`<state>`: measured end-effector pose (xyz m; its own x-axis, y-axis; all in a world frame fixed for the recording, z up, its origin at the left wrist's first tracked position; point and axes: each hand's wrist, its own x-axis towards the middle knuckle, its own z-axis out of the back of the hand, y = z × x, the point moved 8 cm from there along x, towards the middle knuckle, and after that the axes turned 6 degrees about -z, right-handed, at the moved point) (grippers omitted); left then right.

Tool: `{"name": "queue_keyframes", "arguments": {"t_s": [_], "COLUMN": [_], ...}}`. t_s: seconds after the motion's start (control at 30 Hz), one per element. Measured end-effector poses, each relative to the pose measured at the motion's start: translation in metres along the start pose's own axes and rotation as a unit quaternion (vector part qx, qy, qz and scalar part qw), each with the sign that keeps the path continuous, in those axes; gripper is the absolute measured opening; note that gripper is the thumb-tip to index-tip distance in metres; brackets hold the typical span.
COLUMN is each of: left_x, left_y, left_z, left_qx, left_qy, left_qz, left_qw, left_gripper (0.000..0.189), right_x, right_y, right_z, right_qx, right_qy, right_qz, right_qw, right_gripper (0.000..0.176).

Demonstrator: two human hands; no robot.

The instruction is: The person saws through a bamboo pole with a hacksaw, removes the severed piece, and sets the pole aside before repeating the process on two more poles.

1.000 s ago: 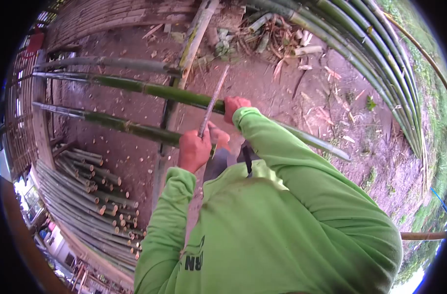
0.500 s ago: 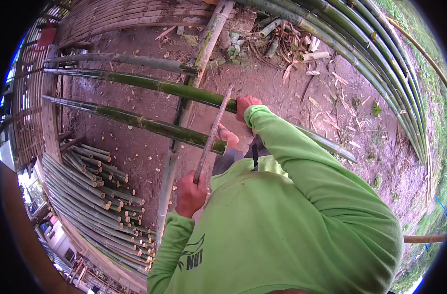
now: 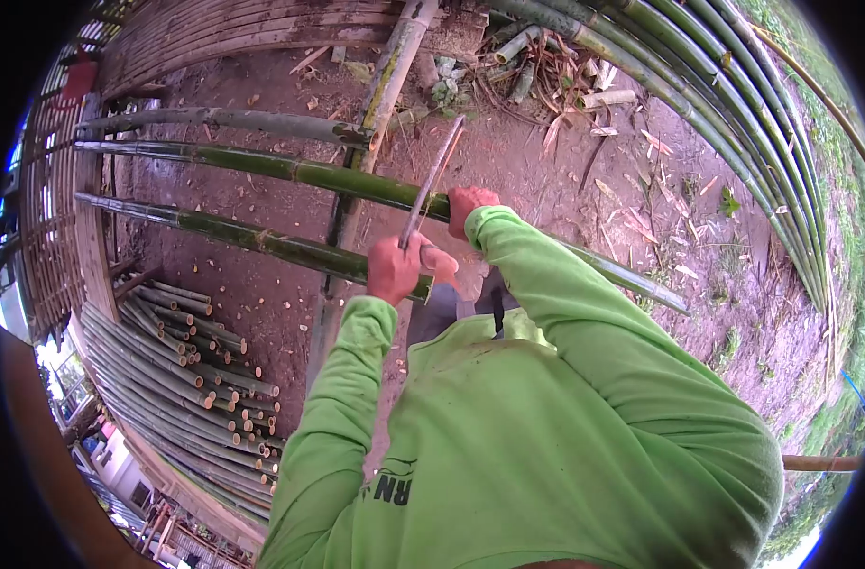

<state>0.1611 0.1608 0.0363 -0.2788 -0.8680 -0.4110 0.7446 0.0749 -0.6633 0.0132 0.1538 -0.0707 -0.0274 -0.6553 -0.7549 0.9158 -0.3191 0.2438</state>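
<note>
My left hand point(image 3: 395, 270) is closed around the near end of a long, thin saw point(image 3: 431, 180), seen almost edge-on. The saw crosses a green bamboo pole point(image 3: 338, 178) just left of my right hand. My right hand point(image 3: 469, 207) wraps round that same pole, whose far part comes out beyond my sleeve at the right. A second green bamboo pole point(image 3: 271, 245) lies roughly parallel, its cut end close beside my left hand. Whether the blade has entered the bamboo cannot be made out.
A slanting bamboo support point(image 3: 352, 204) runs beneath the poles. A greyish pole point(image 3: 233, 119) lies behind them. Stacked cut bamboo point(image 3: 195, 379) fills the lower left; long green poles point(image 3: 698, 76) curve along the upper right. Bamboo scraps point(image 3: 570, 95) litter the ground.
My left hand has moved forward and up, carrying the saw farther across the pole. My right hand stays on the pole, almost unmoved.
</note>
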Motion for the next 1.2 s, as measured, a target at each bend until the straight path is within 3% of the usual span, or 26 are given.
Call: {"name": "queue_keyframes", "arguments": {"t_s": [0.07, 0.1, 0.27, 0.33, 0.4, 0.57, 0.67, 0.7, 0.77, 0.83, 0.97, 1.07, 1.2], "left_x": [-0.019, -0.021, -0.017, -0.036, -0.074, -0.118, -0.098, -0.085, -0.02, 0.025, 0.017, -0.001, -0.018], "left_y": [0.031, 0.032, 0.003, -0.017, -0.028, -0.036, -0.029, -0.024, -0.017, -0.012, -0.001, 0.019, 0.019], "left_z": [-0.015, -0.019, -0.007, 0.015, 0.041, 0.057, 0.049, 0.043, 0.0, -0.021, -0.025, -0.029, -0.021], "left_qx": [-0.019, -0.055, 0.009, 0.038, 0.071, 0.062, 0.078, 0.086, 0.131, 0.121, 0.076, 0.041, 0.026], "left_qy": [-0.064, -0.056, -0.035, -0.02, 0.046, 0.039, 0.057, 0.067, 0.058, 0.05, 0.057, -0.013, -0.029], "left_qz": [-0.097, -0.072, -0.043, -0.05, 0.047, 0.081, 0.091, 0.097, 0.012, 0.041, 0.054, -0.019, 0.009], "left_qw": [0.993, 0.994, 0.998, 0.998, 0.995, 0.994, 0.991, 0.989, 0.99, 0.991, 0.994, 0.999, 0.999], "left_gripper": [0.038, 0.035, 0.037, 0.037, 0.035, 0.035, 0.037, 0.038, 0.039, 0.037, 0.036, 0.035, 0.035], "right_x": [-0.001, -0.004, -0.008, -0.005, -0.014, -0.019, -0.024, -0.029, -0.037, -0.025, -0.025, -0.027, -0.021], "right_y": [-0.001, 0.0, 0.001, 0.002, 0.005, 0.007, 0.005, 0.007, 0.009, 0.004, 0.006, 0.005, 0.003], "right_z": [-0.002, 0.0, -0.012, -0.009, -0.008, -0.001, 0.003, 0.014, -0.002, 0.005, 0.001, 0.004, -0.002], "right_qx": [-0.01, -0.002, 0.013, 0.015, 0.037, 0.018, 0.039, 0.027, 0.043, 0.036, 0.043, 0.043, 0.043], "right_qy": [0.008, -0.004, -0.027, -0.037, -0.034, -0.039, -0.04, 0.007, -0.011, -0.033, -0.022, -0.032, -0.017], "right_qz": [-0.002, -0.001, 0.0, 0.01, 0.025, 0.031, 0.015, 0.025, 0.018, 0.005, 0.02, 0.014, 0.022], "right_qw": [1.0, 1.0, 1.0, 0.999, 0.998, 0.999, 0.998, 0.999, 0.999, 0.999, 0.999, 0.998, 0.999], "right_gripper": [0.032, 0.031, 0.027, 0.028, 0.028, 0.022, 0.021, 0.022, 0.026, 0.035, 0.041, 0.038, 0.027]}}
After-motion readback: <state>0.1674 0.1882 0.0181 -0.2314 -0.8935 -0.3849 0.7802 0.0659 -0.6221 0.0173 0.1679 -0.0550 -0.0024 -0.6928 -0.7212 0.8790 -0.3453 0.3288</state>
